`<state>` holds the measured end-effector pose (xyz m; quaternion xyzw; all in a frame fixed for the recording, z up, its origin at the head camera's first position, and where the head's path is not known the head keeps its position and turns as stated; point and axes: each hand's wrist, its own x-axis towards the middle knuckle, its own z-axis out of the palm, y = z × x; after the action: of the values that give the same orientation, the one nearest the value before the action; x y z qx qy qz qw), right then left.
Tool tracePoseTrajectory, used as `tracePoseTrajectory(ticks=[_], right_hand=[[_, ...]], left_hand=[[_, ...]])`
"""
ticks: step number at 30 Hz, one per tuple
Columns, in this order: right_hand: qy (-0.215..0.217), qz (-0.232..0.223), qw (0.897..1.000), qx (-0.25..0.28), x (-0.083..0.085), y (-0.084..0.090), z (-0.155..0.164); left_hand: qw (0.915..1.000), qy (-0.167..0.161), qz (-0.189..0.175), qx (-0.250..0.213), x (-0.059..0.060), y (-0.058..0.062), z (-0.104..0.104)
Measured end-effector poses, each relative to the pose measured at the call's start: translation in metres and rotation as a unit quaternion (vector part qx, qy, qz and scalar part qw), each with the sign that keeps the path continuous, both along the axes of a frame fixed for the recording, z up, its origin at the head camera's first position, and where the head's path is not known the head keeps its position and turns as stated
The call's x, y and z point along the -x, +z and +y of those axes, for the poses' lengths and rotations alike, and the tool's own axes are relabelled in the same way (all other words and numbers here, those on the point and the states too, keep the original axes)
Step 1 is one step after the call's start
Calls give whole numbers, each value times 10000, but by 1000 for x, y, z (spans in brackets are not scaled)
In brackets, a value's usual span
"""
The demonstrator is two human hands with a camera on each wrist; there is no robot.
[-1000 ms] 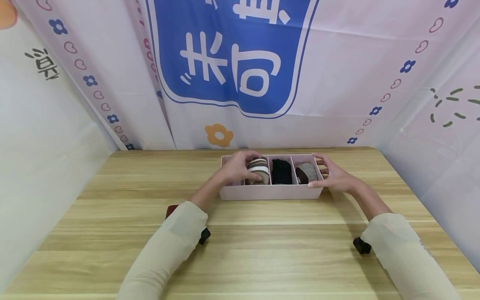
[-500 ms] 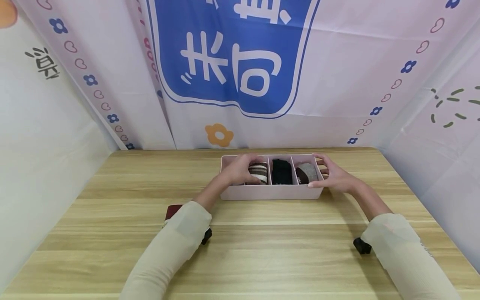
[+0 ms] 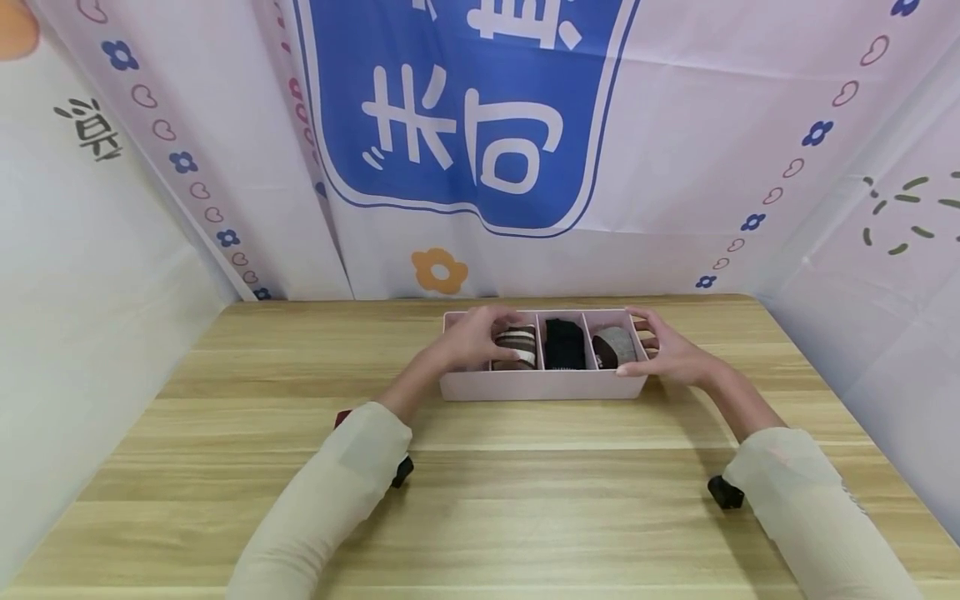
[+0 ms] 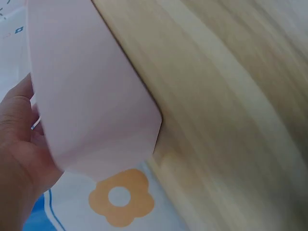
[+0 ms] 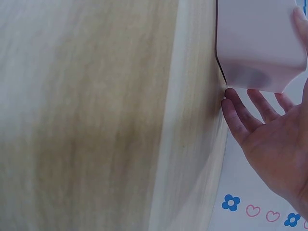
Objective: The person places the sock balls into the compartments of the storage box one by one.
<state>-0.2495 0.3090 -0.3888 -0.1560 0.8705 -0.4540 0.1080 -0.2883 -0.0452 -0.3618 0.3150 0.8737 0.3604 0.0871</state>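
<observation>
A pale pink divided box [image 3: 540, 386] stands near the table's back edge. My left hand [image 3: 471, 337] reaches over its left part, thumb and fingers round a rolled brown-and-white striped sock [image 3: 516, 342] in one compartment. Beside that are a black sock [image 3: 564, 343] and a grey-and-brown sock [image 3: 615, 343], each in its own compartment. The leftmost compartment is mostly hidden under the left hand. My right hand [image 3: 670, 354] grips the box's right end, thumb at the front rim. In the right wrist view its fingers [image 5: 262, 106] spread against the end wall.
A dark red thing [image 3: 342, 417] lies on the wooden table [image 3: 570, 500], largely hidden by the left sleeve. Directly behind the table hangs a printed white cloth [image 3: 637, 208]; more cloth closes off both sides. Small black devices [image 3: 725, 492] sit at the wrists.
The striped sock has turned and settled lower in its compartment. My left hand went slightly down, then shifted a little back to the left. My right hand and the box have stayed put.
</observation>
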Motion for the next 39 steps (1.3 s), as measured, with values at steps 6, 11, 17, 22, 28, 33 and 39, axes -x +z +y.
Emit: tracePoseTrajectory(ticks=[6, 11, 17, 22, 28, 33, 39], right_hand=[[-4, 5, 10000, -12, 1, 0, 0], [5, -11, 10000, 39, -1, 1, -1], [13, -17, 10000, 38, -3, 2, -2], [18, -10, 10000, 26, -2, 2, -2], [-5, -38, 10000, 35, -3, 2, -2], [-18, -56, 10000, 39, -2, 3, -2], [4, -65, 10000, 38, -3, 3, -2]], left_hand=[[9982, -17, 594, 103, -5, 10, -16], [9944, -201, 1035, -12, -12, 15, -35], [9953, -177, 952, -26, -22, 20, -60], [9962, 12, 871, -17, -30, 22, -80], [9961, 134, 845, 197, -38, 24, -98], [9959, 50, 837, 353, -46, 20, -113], [9950, -152, 849, 508, -56, 11, -132]])
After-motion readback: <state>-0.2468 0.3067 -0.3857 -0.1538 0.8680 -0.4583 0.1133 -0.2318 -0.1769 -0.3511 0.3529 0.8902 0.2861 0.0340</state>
